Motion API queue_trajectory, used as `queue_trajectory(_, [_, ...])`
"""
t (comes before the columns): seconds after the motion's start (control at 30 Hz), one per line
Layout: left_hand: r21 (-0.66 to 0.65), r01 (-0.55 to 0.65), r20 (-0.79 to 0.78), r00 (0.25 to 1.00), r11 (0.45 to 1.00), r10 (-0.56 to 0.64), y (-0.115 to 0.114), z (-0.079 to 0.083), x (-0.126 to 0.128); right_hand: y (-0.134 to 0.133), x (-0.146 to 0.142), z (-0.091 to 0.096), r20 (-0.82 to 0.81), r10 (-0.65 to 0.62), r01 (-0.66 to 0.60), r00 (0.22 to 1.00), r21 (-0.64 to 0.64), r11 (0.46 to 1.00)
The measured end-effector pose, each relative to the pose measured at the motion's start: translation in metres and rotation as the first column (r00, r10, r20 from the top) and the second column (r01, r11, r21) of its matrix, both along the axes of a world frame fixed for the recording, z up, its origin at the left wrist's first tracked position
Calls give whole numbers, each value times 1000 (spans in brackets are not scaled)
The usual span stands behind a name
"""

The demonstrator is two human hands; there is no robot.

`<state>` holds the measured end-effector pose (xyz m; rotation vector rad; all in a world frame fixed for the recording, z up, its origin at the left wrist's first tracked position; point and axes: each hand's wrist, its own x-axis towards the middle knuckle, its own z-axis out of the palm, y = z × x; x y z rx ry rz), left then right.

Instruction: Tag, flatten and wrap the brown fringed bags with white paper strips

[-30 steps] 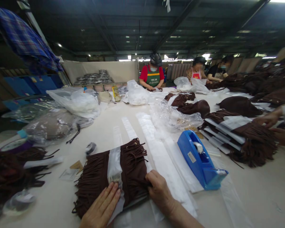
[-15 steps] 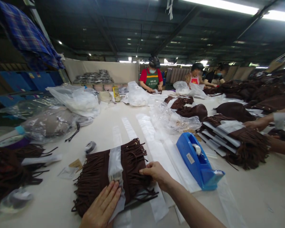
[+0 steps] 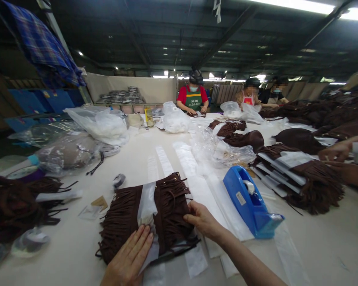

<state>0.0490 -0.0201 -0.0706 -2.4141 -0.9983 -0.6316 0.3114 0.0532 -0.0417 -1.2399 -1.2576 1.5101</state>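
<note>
Fingers (image 3: 143,238) press flat on the fringed bundle (image 3: 167,210), right hand (image 3: 204,220) at its edge.

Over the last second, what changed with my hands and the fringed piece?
The right hand lifted off the near right corner of the brown fringed piece and moved up its right edge, where its fingers now pinch the fringe. Loose strands now trail out at that corner. The left hand stayed flat on the white strip across the piece. The blue tape dispenser did not move.
</note>
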Motion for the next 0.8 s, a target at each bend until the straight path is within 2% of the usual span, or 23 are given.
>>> queue_trajectory(0.23, [66,43,41,998,997,-45,5,-5,-1,-2,-10,5,59,-65,71,996,-96,993])
queue_trajectory(0.4, [66,57,82,995,996,-62,5,-5,-1,-3,-6,16,113,-44,61,993,-143,988])
queue_trajectory(0.57, [30,38,37,999,999,-39,2,-3,2,-8,-12,19,8,38,-36,999,-216,976])
queue_trajectory(0.7, [60,36,48,998,998,-39,3,-6,7,-6,-15,9,-65,48,-62,997,-223,973])
queue_trajectory(0.77, [86,29,48,998,996,-34,3,-5,8,-3,-10,2,41,59,-50,997,-190,980])
queue_trajectory(0.8, [92,23,39,999,995,-26,3,-3,8,-2,-6,0,179,73,-49,981,-133,990])
